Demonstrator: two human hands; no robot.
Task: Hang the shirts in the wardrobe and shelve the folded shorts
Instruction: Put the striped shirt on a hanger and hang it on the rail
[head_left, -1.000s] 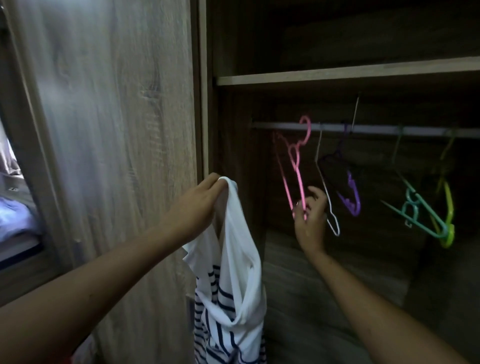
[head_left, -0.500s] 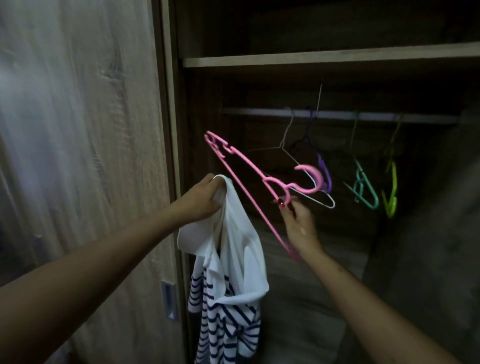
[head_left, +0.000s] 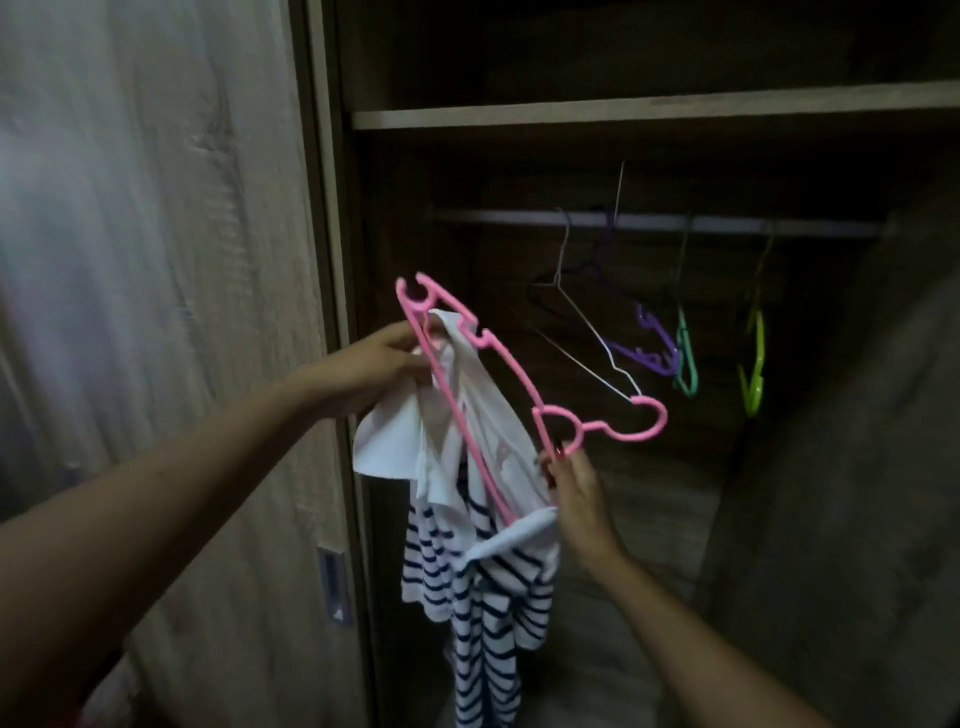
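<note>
Here, before the open wardrobe (head_left: 623, 111), the left hand (head_left: 382, 366) pinches the striped shirt (head_left: 483, 519) at its top, while the right hand (head_left: 574, 486) pinches the pink hanger (head_left: 506, 364), tilted across the shirt.

Head-worn view, close before wardrobe (head_left: 332, 218)

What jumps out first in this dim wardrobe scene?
A bright pink hanger held tilted at centre, the right hand gripping it near its hook. The left hand holds a white, navy-striped shirt against it. Behind, empty coloured hangers dangle from the rail.
</note>
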